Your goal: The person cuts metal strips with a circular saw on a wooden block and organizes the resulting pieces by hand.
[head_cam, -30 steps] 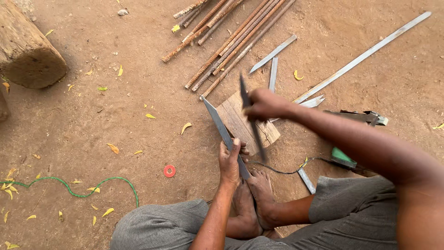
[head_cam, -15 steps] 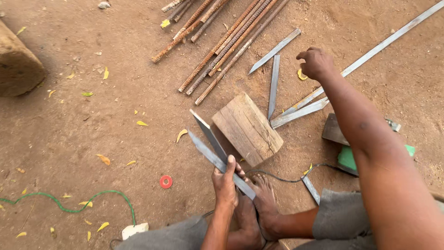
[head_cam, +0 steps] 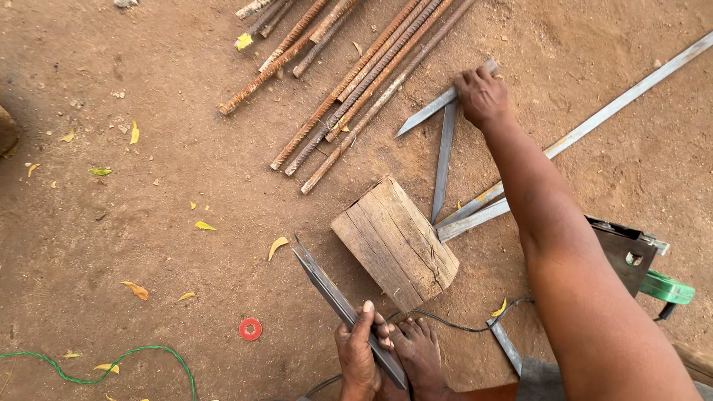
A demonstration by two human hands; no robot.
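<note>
My left hand (head_cam: 360, 349) grips a long pointed grey metal strip (head_cam: 330, 289) near its lower end, pressed beside my bare foot (head_cam: 420, 353). The strip's tip points up-left over the dirt. My right arm stretches far forward; my right hand (head_cam: 483, 93) has its fingers curled over the end of another pointed metal strip (head_cam: 427, 115) lying on the ground. A third strip (head_cam: 444, 160) lies just below that hand. A weathered wooden block (head_cam: 394, 241) rests on the dirt between the two hands.
A bundle of rusty ribbed steel bars (head_cam: 364, 82) lies at the top. A long flat metal bar (head_cam: 624, 96) runs to the upper right. A dark metal tool (head_cam: 624, 249) with a green part (head_cam: 665, 286) sits right. A red washer (head_cam: 250, 329) and green hose (head_cam: 111, 364) lie lower left.
My right hand left the spot above the wooden block, reached forward to the strips on the ground and now closes on one. My left hand keeps its hold on the pointed strip.
</note>
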